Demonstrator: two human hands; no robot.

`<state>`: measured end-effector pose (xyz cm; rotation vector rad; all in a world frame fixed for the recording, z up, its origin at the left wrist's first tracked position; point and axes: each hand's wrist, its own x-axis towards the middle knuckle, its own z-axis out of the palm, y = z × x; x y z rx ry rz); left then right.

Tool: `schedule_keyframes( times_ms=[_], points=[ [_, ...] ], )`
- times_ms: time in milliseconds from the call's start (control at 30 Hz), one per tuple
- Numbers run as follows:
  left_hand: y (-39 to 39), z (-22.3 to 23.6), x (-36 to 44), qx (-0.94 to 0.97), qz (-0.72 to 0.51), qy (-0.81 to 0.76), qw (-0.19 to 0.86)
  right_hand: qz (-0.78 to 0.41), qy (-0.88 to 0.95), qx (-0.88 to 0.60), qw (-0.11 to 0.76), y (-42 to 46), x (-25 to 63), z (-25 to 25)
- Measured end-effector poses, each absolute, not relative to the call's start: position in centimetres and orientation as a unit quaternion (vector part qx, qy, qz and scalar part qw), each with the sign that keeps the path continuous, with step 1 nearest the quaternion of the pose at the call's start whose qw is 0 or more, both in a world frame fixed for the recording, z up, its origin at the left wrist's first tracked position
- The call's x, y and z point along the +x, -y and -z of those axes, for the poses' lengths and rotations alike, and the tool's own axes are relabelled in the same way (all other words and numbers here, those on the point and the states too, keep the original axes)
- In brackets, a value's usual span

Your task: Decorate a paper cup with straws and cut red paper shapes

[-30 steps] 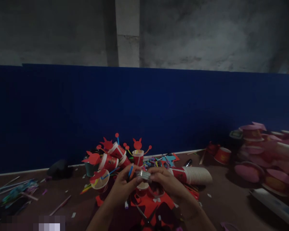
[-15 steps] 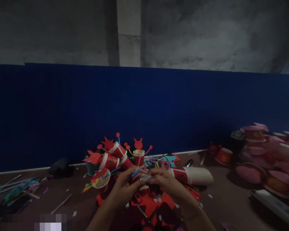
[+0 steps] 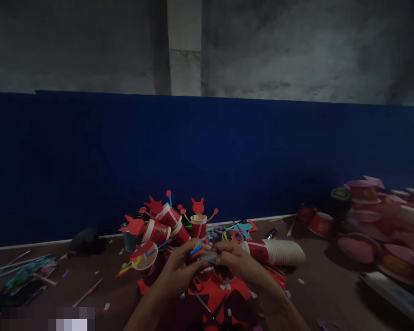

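Observation:
My left hand and my right hand meet in front of me, fingers pinched together on a small roll of clear tape. A blue and orange straw piece sticks out between the fingers of my left hand. Just behind the hands stands a pile of red paper cups decorated with red paper shapes and straws. Red paper sheets lie under the hands on the brown table.
A sideways stack of red-and-white paper cups lies right of my hands. Pink-lidded cups crowd the far right. Straws and scraps lie at the left, scissors near the front edge. A blue wall panel backs the table.
The tape roll has tilted and dropped slightly between my fingers. Both hands stay together at the same spot.

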<state>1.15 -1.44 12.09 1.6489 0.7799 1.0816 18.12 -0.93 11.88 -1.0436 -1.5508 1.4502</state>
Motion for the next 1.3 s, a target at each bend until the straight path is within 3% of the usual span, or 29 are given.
schedule_keyframes(
  times_ms=[167, 333, 1067, 1200, 1300],
  points=[
    [1.2, -12.0, 0.6, 0.676, -0.461, -0.310, 0.483, -0.586, 0.558, -0.428, 0.403, 0.9, 17.3, -12.1],
    [1.1, -12.4, -0.1, 0.691, -0.462, -0.314, 0.459, -0.649, 0.557, -0.352, 0.380, 1.5, 17.3, -12.7],
    [1.0, -12.2, 0.1, 0.713, -0.447, -0.309, 0.443, -0.580, 0.544, -0.430, 0.427, 1.3, 16.6, -12.1],
    [1.2, -12.9, -0.5, 0.708, -0.451, -0.316, 0.442, -0.655, 0.548, -0.346, 0.389, 1.7, 17.0, -12.6],
    [1.3, -13.0, -0.6, 0.711, -0.446, -0.313, 0.444, -0.643, 0.570, -0.339, 0.384, 1.9, 17.3, -12.8]
  ],
)
